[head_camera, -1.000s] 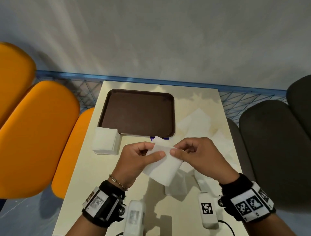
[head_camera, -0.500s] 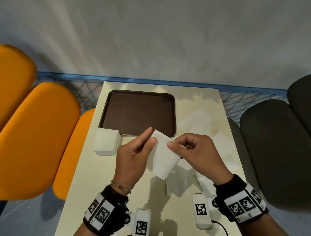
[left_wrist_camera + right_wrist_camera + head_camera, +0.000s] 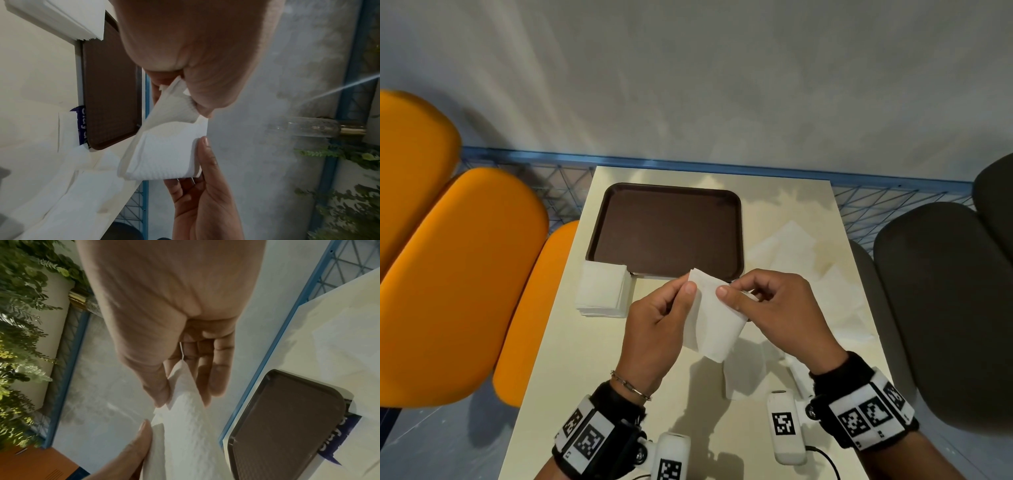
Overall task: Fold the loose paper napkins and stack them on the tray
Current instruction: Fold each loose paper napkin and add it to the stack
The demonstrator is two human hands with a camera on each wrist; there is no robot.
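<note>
Both hands raised above the near half of the table, sharing one white napkin.

Left hand: thumb and forefinger closed in a pinch on the napkin's upper left edge; the other fingers curl loosely behind the sheet. The left wrist view shows the paper caught between thumb and fingertips.

Right hand: thumb on the near face of the napkin, forefinger behind, pinching the upper right edge. Remaining fingers bent inward; the right wrist view has them partly extended beside the paper, touching nothing else that I can make out.

The napkin hangs below the two pinches, bowed into a soft curve with its lower edge free in the air (half-folded, layers not yet flat together). How many layers it has is hard to tell from here.

Brown tray lies flat at the far left of the table, nothing on its surface. A stack of folded napkins sits on the table at the tray's near left corner, touching its rim. Loose napkins lie spread over the right side of the table, overlapping; one more lies beneath the hands. Orange seats to the left, dark seats to the right.
</note>
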